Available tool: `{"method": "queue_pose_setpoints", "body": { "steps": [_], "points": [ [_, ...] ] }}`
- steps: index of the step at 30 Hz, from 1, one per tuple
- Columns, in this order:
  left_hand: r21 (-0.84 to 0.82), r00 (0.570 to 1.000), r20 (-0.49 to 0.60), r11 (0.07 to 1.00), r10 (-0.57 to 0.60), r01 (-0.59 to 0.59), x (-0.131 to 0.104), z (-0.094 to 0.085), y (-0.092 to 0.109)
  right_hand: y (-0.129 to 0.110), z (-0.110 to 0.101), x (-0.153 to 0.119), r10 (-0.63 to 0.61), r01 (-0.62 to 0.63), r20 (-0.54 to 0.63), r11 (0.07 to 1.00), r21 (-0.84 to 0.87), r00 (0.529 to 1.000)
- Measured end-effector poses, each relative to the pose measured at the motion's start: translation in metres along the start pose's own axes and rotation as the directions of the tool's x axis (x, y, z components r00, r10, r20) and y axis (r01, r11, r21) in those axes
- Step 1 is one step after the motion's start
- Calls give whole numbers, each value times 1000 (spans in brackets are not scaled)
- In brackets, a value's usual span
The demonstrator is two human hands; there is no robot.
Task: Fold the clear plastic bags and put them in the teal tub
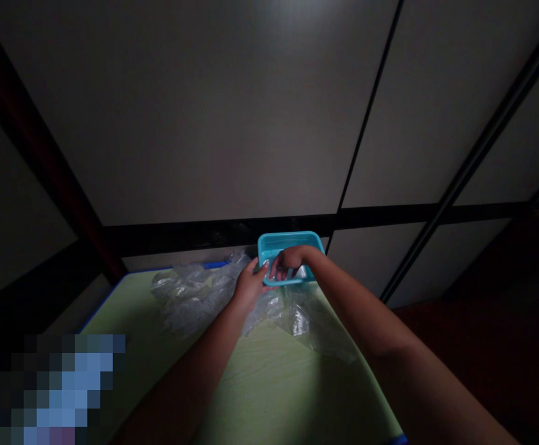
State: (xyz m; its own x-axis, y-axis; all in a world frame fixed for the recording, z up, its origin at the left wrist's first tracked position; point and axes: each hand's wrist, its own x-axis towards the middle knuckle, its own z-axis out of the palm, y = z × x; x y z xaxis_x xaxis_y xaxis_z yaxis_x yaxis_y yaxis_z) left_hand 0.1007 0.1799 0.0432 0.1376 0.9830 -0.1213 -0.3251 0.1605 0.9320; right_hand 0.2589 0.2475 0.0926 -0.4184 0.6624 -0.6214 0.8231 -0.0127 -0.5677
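Note:
A turquoise plastic basin [290,237] with a rounded rim is at the far end of the table, tilted toward me. My left hand [250,283] grips its near left corner, thumb at the rim and the other fingers partly hidden below. Inside it hangs my right hand [290,259], wrist bent, with the fingers pointing down and a little apart. I make out nothing held in them. Pale shiny patches show on the basin's floor, too dim to name. Crumpled clear plastic bags [190,303] lie beneath and left of my left hand.
The pale green table [260,383] has a blue edge. A blue object [216,264] lies partly among the plastic at the back. Behind the table stand grey cabinet panels [214,136] with black strips. At lower left is a pixelated blue patch. Dark reddish floor lies to the right.

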Motion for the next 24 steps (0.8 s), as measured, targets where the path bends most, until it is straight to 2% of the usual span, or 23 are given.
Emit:
{"method": "queue_pose_setpoints", "body": {
  "steps": [6,10,18,24],
  "points": [
    [19,999,31,1000,16,-16,-4,-1,2,2,8,18,28,-28,-12,997,-71,1000],
    [24,1000,13,1000,11,-11,-4,0,2,1,9,23,30,-32,-24,996,-83,999],
    [19,1000,-11,1000,0,1,-3,-2,3,7,0,17,-24,31,-97,997,67,995],
    [17,1000,-16,1000,-12,12,-3,-1,4,7,-1,18,19,-13,-53,993,115,998]
  ]
}}
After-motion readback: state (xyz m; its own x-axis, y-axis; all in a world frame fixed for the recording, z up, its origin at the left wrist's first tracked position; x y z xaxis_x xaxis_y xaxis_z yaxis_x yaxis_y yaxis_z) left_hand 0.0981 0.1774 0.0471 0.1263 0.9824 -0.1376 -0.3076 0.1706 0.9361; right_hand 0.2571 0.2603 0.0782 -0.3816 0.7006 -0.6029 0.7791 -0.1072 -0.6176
